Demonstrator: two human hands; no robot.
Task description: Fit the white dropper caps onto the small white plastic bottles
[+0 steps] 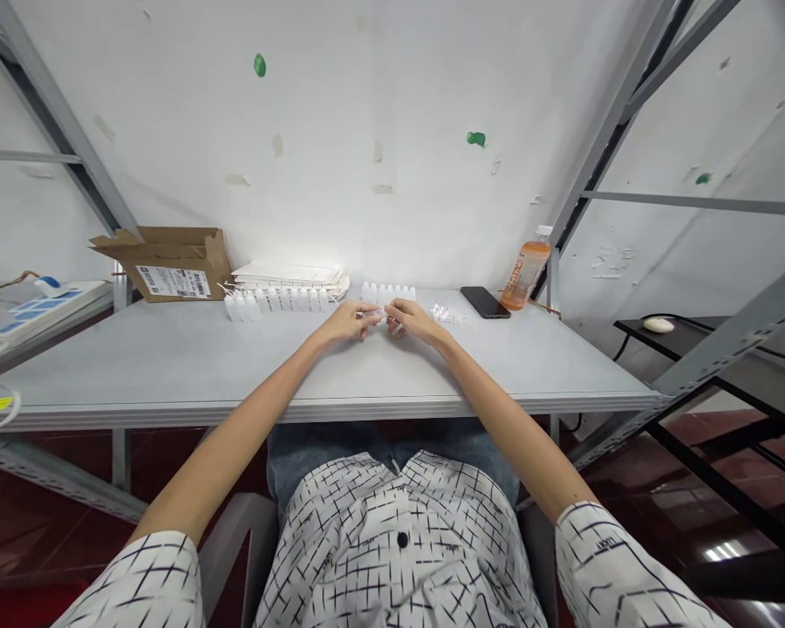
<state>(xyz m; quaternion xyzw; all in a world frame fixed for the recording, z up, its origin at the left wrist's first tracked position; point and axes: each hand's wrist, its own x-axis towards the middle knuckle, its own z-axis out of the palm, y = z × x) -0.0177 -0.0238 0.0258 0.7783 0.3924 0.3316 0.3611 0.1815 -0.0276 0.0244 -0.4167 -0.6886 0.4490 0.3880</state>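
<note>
My left hand (pixel 351 321) and my right hand (pixel 408 319) meet above the middle of the grey table (pixel 379 373). Between their fingertips is a small whitish item (pixel 380 314), too small to make out clearly; the fingers of both hands are pinched on it. Just behind my hands stands a short row of small white pieces (pixel 399 293). To the left a longer row of white pieces (pixel 281 300) with thin strings lines the table. A scatter of small clear and white bits (pixel 442 312) lies right of my right hand.
An open cardboard box (pixel 170 266) stands at the back left, beside stacked white sheets (pixel 291 274). At the back right are a black phone (pixel 485 303) and an orange drink bottle (pixel 527 269). Grey metal posts frame both table sides. A power strip (pixel 52 310) lies far left.
</note>
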